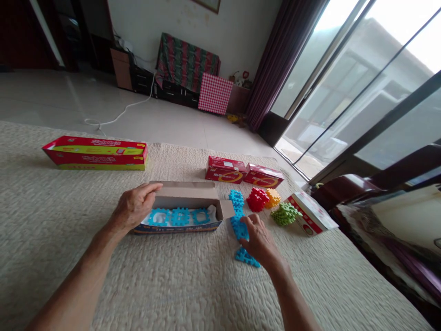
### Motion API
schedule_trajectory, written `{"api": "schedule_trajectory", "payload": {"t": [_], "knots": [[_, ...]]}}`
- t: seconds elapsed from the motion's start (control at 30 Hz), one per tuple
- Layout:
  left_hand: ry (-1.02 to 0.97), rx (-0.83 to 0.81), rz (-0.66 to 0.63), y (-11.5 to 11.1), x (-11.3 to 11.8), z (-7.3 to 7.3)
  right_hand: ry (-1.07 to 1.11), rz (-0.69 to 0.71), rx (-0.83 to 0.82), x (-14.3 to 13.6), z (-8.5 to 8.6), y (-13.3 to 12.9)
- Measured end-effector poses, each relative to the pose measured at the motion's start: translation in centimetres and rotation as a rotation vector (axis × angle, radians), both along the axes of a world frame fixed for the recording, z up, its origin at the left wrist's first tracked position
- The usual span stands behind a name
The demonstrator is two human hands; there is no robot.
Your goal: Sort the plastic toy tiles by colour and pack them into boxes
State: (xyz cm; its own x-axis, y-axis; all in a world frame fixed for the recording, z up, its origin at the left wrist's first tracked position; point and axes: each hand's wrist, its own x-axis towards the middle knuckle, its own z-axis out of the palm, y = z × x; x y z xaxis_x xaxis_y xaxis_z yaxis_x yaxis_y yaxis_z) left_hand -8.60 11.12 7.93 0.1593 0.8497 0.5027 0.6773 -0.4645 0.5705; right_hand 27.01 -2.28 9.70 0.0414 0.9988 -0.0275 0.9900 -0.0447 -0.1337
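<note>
An open cardboard box (179,229) lies on the quilted cover, its back flap raised. Inside it, several blue lattice pieces (180,216) form a row. My left hand (134,207) grips the box at its left end, by the flap. Right of the box, my right hand (257,236) is at the blue pieces (238,226) on the cover, thumb and fingers apart around their right edge; whether it holds one is unclear. One more blue piece (247,257) lies just below that hand. A red piece (257,199), an orange piece (273,197) and a green piece (285,214) sit farther right.
A long red and green box (99,154) lies at the left. Two dark red boxes (225,169) stand behind the blue pieces. A white and red box (312,214) rests at the right, near the cover's edge. A white cable (127,108) crosses the floor beyond.
</note>
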Motion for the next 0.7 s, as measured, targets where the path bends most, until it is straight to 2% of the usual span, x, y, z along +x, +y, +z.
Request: {"api": "schedule_trajectory", "payload": {"t": [0.23, 0.4, 0.7], "knots": [[-0.003, -0.013, 0.008, -0.15, 0.31, 0.59, -0.042, -0.009, -0.024, -0.14, 0.13, 0.18], [-0.004, -0.032, 0.013, -0.33, 0.47, 1.01, -0.090, -0.022, 0.016, -0.15, -0.17, 0.29], [0.007, -0.025, 0.014, -0.15, 0.11, 0.35, -0.065, 0.000, -0.015, -0.14, 0.26, -0.04]]}}
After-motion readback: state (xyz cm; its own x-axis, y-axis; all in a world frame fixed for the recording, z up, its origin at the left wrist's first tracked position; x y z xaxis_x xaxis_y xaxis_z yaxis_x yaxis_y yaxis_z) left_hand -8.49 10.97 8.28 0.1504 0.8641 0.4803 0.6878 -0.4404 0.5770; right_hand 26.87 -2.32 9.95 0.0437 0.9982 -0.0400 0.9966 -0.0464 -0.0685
